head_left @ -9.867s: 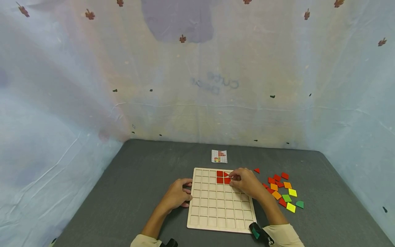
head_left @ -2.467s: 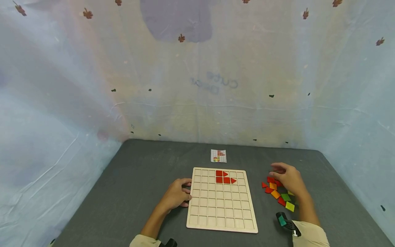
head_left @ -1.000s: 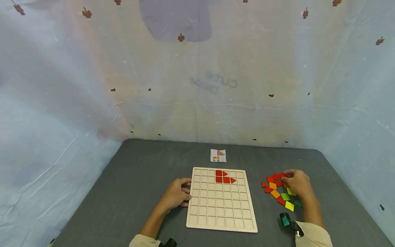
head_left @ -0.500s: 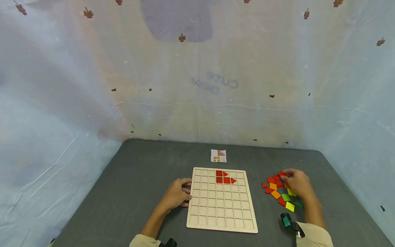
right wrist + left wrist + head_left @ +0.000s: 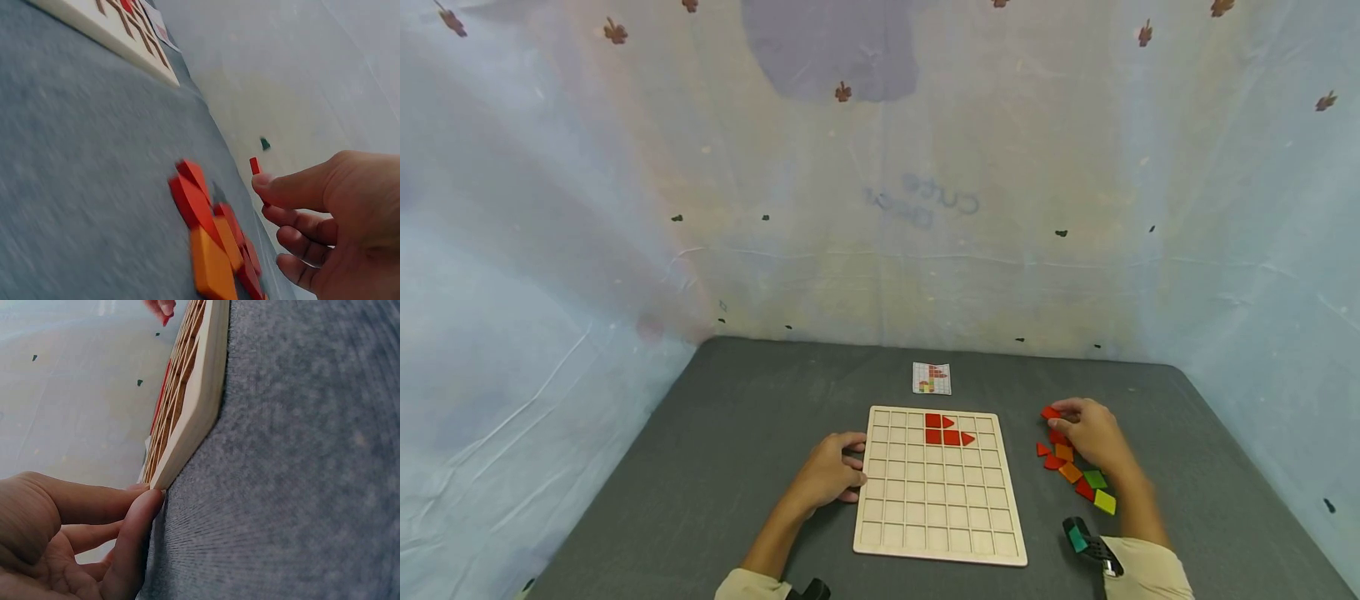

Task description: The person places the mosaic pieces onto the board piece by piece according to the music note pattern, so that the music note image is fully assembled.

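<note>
Your left hand [image 5: 827, 472], thumb and forefinger spread, touches the left side of a pale wooden grid board [image 5: 940, 521]. Your right hand [image 5: 1092, 433] pinches a flat red tile [image 5: 1050, 412] near loose multicoloured tiles [image 5: 1070, 472], toward the grey table's [image 5: 760, 400] far-right corner.

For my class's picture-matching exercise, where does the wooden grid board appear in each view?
Head: wooden grid board at lower middle.
Left wrist: slanting from top middle down to the left hand.
Right wrist: top left, cut off by the frame.
Shared landmark: the right hand holding a red piece.
</note>
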A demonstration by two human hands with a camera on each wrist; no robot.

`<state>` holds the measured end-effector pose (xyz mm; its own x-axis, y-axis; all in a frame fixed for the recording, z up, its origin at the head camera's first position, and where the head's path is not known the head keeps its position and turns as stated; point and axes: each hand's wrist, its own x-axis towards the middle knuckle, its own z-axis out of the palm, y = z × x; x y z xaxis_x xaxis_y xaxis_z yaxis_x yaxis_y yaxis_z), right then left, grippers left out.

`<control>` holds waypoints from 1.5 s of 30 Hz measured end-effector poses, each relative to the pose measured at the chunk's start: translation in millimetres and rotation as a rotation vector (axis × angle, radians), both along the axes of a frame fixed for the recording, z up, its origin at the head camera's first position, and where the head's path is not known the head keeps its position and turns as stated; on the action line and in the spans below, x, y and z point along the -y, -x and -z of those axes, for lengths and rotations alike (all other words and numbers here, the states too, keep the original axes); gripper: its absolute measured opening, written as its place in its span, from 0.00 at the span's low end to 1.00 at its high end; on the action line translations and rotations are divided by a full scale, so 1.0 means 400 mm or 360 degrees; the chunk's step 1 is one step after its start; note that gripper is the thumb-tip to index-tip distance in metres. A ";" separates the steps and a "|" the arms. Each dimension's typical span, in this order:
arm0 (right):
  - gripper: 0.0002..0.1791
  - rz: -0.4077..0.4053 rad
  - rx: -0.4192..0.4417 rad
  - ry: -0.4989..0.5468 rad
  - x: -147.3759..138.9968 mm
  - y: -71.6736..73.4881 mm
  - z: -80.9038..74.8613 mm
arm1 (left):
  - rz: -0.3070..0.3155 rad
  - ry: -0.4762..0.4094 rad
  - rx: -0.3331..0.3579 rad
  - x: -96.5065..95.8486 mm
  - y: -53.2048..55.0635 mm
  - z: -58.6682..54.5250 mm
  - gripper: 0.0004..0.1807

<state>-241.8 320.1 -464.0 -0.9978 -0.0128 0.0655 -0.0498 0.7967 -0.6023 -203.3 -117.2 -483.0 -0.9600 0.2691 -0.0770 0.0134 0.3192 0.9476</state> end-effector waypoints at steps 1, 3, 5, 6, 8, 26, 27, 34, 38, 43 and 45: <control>0.19 -0.0017 -0.0008 0.0005 0.010 0.001 0.000 | 0.0000 0.0001 0.0000 0.000 0.000 0.000 0.36; 0.19 -0.0052 -0.0030 0.0008 0.030 0.004 -0.001 | -0.0001 0.0001 0.0000 -0.001 -0.001 -0.001 0.36; 0.18 -0.0086 -0.0036 0.0017 0.048 0.006 -0.002 | -0.0004 0.0004 0.0002 -0.002 -0.001 -0.001 0.36; 0.18 -0.0096 -0.0031 0.0021 0.058 0.006 -0.003 | -0.0005 0.0003 0.0002 -0.002 -0.001 -0.001 0.36; 0.18 -0.0108 -0.0026 0.0029 0.077 0.008 -0.005 | -0.0006 0.0003 -0.0001 -0.002 0.000 0.000 0.36; 0.13 -0.0334 -0.0024 0.0106 0.217 0.010 -0.003 | -0.0006 -0.0005 0.0000 0.002 0.001 0.003 0.37; 0.12 -0.0347 -0.0019 0.0120 0.224 0.008 -0.004 | -0.0008 -0.0004 -0.0002 0.001 0.001 0.003 0.37; 0.11 -0.0457 -0.0024 0.0123 0.263 0.001 -0.004 | -0.0012 0.0004 -0.0004 -0.001 0.001 0.001 0.37; 0.12 -0.0485 -0.0007 0.0121 0.283 -0.003 0.000 | -0.0009 0.0009 0.0000 -0.001 0.001 -0.001 0.36; 0.12 -0.0538 -0.0036 0.0106 0.309 -0.008 0.001 | -0.0011 0.0013 -0.0001 -0.001 -0.001 -0.002 0.36; 0.11 -0.0566 -0.0048 0.0097 0.320 -0.009 0.002 | -0.0012 0.0013 -0.0004 -0.001 -0.001 -0.003 0.36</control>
<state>-238.2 192.2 -464.7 -0.9292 -0.3540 0.1063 -0.3359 0.6890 -0.6422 -202.8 -116.8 -482.0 -0.9622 0.2613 -0.0768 0.0135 0.3272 0.9448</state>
